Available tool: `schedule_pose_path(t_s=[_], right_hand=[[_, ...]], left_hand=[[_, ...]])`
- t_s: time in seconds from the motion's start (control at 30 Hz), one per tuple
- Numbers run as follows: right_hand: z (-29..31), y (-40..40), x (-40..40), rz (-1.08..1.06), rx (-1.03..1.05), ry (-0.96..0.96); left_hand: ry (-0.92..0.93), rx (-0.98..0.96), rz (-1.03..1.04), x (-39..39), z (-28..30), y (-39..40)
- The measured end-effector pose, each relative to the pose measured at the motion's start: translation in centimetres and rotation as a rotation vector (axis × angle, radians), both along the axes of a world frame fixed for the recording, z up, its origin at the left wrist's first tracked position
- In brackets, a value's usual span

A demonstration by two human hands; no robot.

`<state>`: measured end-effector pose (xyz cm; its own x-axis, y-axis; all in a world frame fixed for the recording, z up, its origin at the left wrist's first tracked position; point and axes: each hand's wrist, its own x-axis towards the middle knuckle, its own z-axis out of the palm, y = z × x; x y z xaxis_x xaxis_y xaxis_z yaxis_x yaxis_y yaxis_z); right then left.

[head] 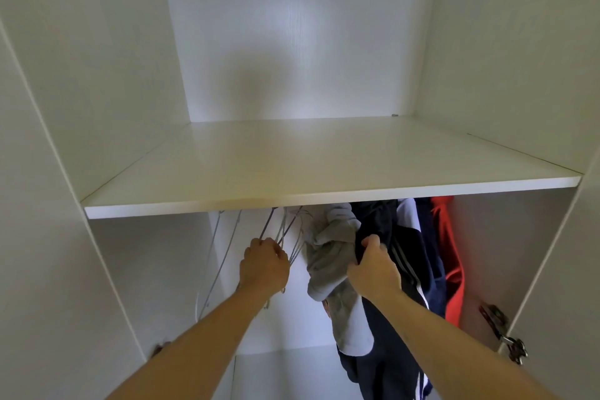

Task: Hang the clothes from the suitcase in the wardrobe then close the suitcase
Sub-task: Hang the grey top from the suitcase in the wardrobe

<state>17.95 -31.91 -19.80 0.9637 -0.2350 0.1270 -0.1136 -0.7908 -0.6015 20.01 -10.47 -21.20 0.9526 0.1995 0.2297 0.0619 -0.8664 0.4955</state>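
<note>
Far left, under the shelf [324, 195], a few spare wire hangers [214, 256] dangle free, thin and light. They will swing and snag on one another at a touch, so each is best lifted by its neck just below the hook, which the shelf hides along with the rail.

The left hand [264, 265] is closed on the lower ends of a bunch of these hangers, its fingers [276, 250] curled round the wires. The bunch looks tangled, so one may need teasing out rather than pulling.

Just right hangs a grey top [328, 256], soft and floppy, bunched rather than hanging flat. It should be held at the shoulders near the hanger, since cloth gripped lower only stretches and slides.

The right hand [373, 266] pinches the edge of a navy jacket [406, 256] with white stripes. That one looks smooth and slippery, heavier than the grey, and likely to slide off thin wire unless set square at the collar.

Beyond it is another navy piece, then a red garment [451, 269] by the right wall, near a door hinge [500, 331].

The suitcase is not in view
</note>
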Motion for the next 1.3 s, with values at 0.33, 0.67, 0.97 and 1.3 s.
schedule_pose_path(t_s=[0.33, 0.67, 0.97, 1.3], right_hand=[[1.5, 8.3, 1.3, 0.322, 0.373, 0.204], [0.2, 12.5, 1.6, 0.185, 1.073, 0.398], [1.4, 9.8, 2.9, 0.111, 1.043, 0.144], [0.5, 7.4, 0.0, 0.13, 0.93, 0.055]], left_hand=[[-0.06, -0.136, -0.02, -1.0, 0.9, 0.9], [-0.04, -0.352, -0.205, -1.9, 0.8, 1.1], [0.012, -0.714, -0.302, -2.6, 0.6, 2.2], [0.096, -0.565, -0.144, -2.3, -1.4, -0.8]])
